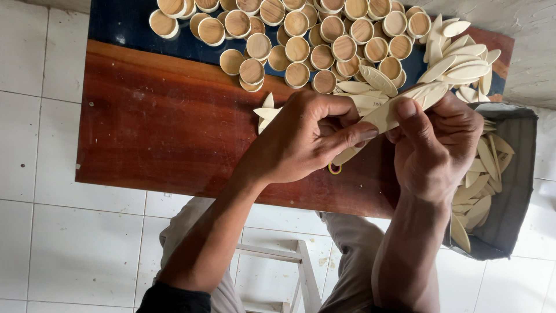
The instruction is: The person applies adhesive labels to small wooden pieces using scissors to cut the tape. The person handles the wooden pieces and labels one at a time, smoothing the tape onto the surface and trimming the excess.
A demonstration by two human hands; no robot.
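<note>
Over the counter (pixel 162 127), our left hand (pixel 304 136) and right hand (pixel 437 145) both pinch a stack of oval wooden leaves (pixel 399 107); we keep edges flush, beside the wooden cups (pixel 313 35) and grey bag (pixel 509 197)

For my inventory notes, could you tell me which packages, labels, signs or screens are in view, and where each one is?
Bag: right edge of the wooden board, below the right hand; open, grey, soft-sided, holding pale oval wooden pieces.
Marking on one oval piece: small and dark, by the fingers.
No signs or screens.
</note>
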